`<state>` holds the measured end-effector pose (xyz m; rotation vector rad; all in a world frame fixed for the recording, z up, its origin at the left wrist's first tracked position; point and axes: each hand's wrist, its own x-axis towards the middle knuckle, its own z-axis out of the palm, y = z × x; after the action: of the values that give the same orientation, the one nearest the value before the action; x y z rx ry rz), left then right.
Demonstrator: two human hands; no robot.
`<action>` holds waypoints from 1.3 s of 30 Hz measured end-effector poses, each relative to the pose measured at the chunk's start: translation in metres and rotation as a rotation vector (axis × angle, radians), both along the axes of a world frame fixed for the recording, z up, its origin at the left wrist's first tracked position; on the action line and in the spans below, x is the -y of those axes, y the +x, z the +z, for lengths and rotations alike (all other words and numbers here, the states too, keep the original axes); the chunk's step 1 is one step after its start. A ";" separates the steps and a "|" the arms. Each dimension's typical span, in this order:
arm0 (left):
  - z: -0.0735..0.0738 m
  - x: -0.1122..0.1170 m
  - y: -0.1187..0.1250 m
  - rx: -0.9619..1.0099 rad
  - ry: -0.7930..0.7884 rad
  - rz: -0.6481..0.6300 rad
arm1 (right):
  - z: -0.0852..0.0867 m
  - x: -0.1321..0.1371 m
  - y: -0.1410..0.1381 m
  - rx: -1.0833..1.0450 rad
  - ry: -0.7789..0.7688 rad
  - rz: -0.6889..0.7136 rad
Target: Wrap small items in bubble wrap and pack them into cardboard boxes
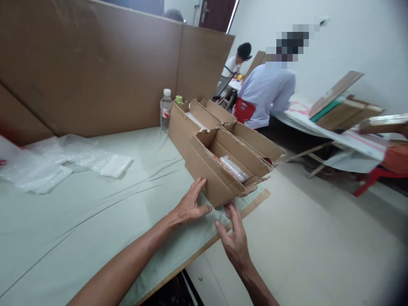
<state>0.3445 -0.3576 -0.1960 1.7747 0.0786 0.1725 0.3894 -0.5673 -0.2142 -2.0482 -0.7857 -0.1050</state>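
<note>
Nearest: left hand point(190, 205) spread flat, fingers pressed against the near side wall of the cardboard box point(208, 180), thumb out, nothing clasped. Right hand point(235, 239) likewise loose and open, fingertips touching the box's lowest corner.

Far left on the green-clothed table point(95, 212): clear plastic sheets point(63, 163), rumpled, well apart from the hands. Behind, tall cardboard panels point(95, 63) walling off the table's back. Further right, a water bottle point(165, 109) and a green-capped bottle point(179, 100) upright, just beside a second box point(191, 121) butted against the far end of the first. Inside the near box, a plastic packet point(234, 168) lying in one compartment. Beyond, a person in a light shirt point(270, 91) bent over another table point(350, 140) stacked with boards point(338, 91); another person point(237, 59) further back. Red stool point(372, 180) at far right.

Box set right at the table's wooden edge point(255, 200), near corner just reaching it. Bare cloth to the left of the hands, bare floor point(318, 242) to the right.

Box open side up, flaps raised. Both boxes in one line, running from the hands back toward the bottles; long axis of the near box alone hard to judge.
</note>
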 end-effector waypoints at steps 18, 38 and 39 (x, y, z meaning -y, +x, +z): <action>0.022 -0.067 -0.234 -0.254 -0.316 0.304 | 0.021 -0.154 -0.021 0.237 -0.229 0.753; 0.121 -0.252 -0.556 -0.303 1.123 2.175 | -0.023 -0.411 -0.218 0.374 -0.084 1.253; 0.131 -0.256 -0.571 -0.353 1.207 2.127 | -0.024 -0.412 -0.216 0.370 -0.074 1.240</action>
<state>-0.2266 -0.1015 -0.0645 1.9286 2.5310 1.6352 0.1737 -0.1556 -0.2385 -1.2887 -2.1546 0.2569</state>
